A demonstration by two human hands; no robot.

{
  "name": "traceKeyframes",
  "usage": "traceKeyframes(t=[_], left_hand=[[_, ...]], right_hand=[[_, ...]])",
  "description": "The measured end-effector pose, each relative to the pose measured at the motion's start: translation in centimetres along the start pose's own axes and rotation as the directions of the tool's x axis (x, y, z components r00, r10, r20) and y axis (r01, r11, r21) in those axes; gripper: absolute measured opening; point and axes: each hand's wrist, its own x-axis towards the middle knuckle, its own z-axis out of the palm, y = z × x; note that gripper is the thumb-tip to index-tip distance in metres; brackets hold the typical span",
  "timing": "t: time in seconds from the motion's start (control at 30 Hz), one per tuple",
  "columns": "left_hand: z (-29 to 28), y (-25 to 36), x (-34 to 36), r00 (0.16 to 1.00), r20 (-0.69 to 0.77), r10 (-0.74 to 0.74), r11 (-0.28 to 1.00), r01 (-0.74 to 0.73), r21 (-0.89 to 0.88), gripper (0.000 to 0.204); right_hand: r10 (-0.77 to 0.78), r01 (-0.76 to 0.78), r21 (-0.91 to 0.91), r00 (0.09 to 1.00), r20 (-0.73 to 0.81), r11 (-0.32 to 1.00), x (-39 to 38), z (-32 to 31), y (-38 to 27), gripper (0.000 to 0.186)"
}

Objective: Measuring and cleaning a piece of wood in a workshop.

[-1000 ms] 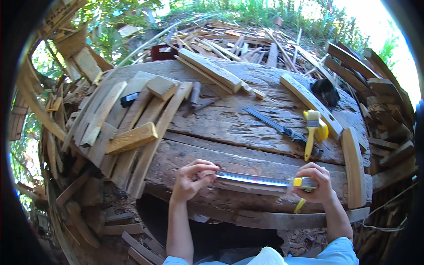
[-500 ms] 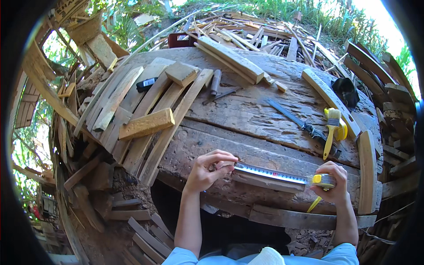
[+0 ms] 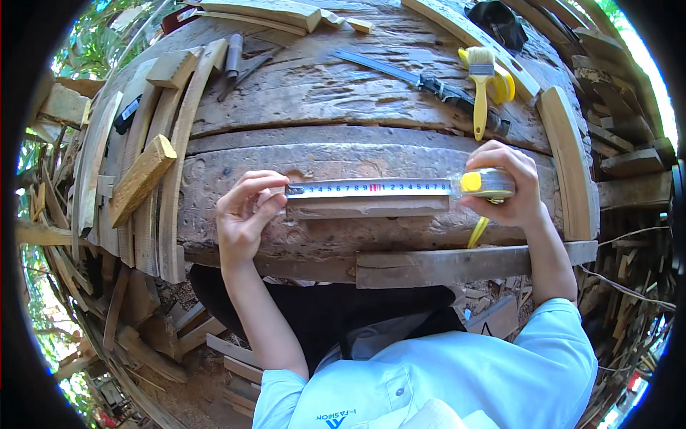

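Your right hand (image 3: pixel 525 189) is wrapped around the tape measure (image 3: pixel 489 184), and your left hand (image 3: pixel 241 214) pinches its end, probably so the strip (image 3: pixel 400 189) stays straight along the wood piece (image 3: pixel 379 208), mid-frame, on the bench (image 3: pixel 414 232).

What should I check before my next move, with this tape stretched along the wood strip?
1. Left hand at the tip of the blade: ok, thumb and fingers are there.
2. Right hand on the tape measure case: ok, gripped.
3. Blade drawn out between both hands: ok.
4. Blade tip flush with the end of the wood strip: cannot tell, fingers crowd that end.
5. Room beside the right hand: not ok, I'd say; the paintbrush handle ends close to it.
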Motion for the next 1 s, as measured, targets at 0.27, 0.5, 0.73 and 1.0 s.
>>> traceKeyframes(t=[0.27,0.5,0.73,1.0], left_hand=[[1.1,0.2,-0.2,0.994,0.038,0.1,0.991,-0.103,0.086,0.019],[1.4,0.2,-0.3,0.99,0.009,0.139,0.984,-0.139,0.116,0.023],[1.5,2.0,0.0,0.991,0.023,0.13,0.947,-0.131,0.292,0.02],[1.8,5.2,0.1,0.968,0.142,0.209,0.799,-0.253,0.546,0.017]], right_hand=[[0.028,-0.028,0.007,1.0,-0.006,1.0,-0.7,-0.1,-0.5,0.041],[0.04,-0.039,0.063,0.999,-0.026,0.997,-0.5,0.4,-0.5,0.041],[-0.029,0.029,0.003,0.999,-0.044,1.0,-0.5,0.4,-0.6,0.04],[-0.092,0.085,-0.092,0.993,-0.072,0.992,-0.6,0.4,-1.1,0.041]])
